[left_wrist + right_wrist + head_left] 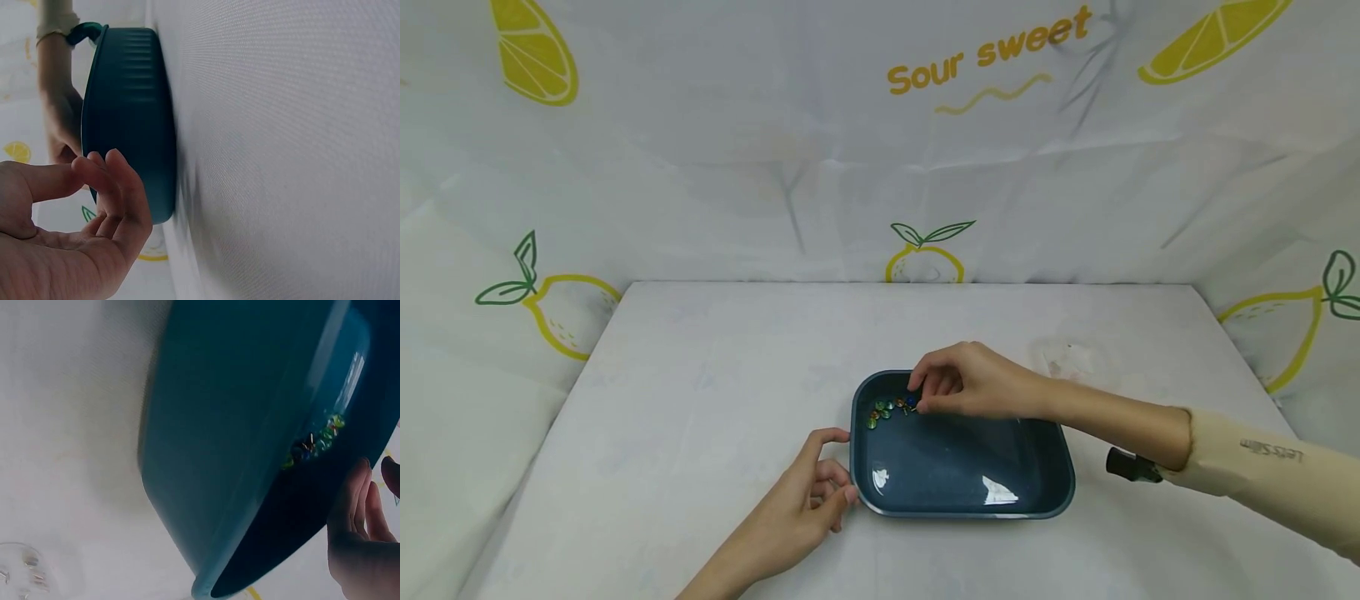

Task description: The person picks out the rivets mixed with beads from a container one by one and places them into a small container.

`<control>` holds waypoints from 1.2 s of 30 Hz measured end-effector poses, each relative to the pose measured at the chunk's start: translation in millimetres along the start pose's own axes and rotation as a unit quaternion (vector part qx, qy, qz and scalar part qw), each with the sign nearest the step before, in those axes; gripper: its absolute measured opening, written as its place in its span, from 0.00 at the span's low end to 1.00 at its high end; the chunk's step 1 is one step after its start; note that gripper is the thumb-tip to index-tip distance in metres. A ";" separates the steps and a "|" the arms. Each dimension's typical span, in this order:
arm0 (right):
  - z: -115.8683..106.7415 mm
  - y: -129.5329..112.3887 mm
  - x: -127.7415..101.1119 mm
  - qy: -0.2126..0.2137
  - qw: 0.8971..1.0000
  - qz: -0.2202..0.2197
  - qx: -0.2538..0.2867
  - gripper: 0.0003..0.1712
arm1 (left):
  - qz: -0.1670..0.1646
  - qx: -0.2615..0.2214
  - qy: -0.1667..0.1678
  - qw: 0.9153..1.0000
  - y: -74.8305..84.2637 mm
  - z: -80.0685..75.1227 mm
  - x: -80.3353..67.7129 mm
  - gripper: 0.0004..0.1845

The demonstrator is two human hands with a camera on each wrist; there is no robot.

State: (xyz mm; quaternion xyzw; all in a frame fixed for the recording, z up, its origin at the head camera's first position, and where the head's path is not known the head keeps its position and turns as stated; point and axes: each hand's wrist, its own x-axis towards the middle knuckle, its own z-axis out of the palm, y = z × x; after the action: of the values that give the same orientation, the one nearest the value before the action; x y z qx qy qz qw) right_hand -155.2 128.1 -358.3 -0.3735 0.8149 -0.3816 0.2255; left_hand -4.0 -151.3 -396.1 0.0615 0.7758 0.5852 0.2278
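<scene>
A dark teal rectangular basin stands on the table. Several small glassy marbles, green and amber with a dark blue one, lie in a cluster at its far left corner; the right wrist view shows the marbles too. My right hand reaches over the basin's far side, fingertips beside the blue marble. Its thumb and fingers stand apart, and I see nothing between them. My left hand is at the basin's left end, index finger and thumb against the outside; loosely bent fingers lie by the outer wall.
A clear round dish with small transparent pieces in it sits behind the basin to the right. White cloth printed with lemons hangs around the white table.
</scene>
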 end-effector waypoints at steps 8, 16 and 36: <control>12.3 2.7 2.5 -0.018 0.999 0.016 0.024 0.15 | -0.002 -0.003 0.000 1.000 -0.4 0.0 -0.5 0.32; 20.1 7.3 0.5 -0.028 0.999 0.026 0.015 0.18 | -0.001 -0.007 0.000 1.000 -0.7 0.4 -1.3 0.32; 28.8 27.3 -5.4 -0.024 0.998 0.030 -0.050 0.16 | 0.007 -0.001 -0.006 1.000 0.4 -0.2 -0.9 0.32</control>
State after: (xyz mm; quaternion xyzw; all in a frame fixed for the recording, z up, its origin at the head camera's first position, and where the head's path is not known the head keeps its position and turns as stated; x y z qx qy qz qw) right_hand -145.0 130.9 -396.9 -0.3690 0.8380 -0.3246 0.2373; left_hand -3.4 -151.7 -395.5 0.0703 0.7732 0.5874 0.2285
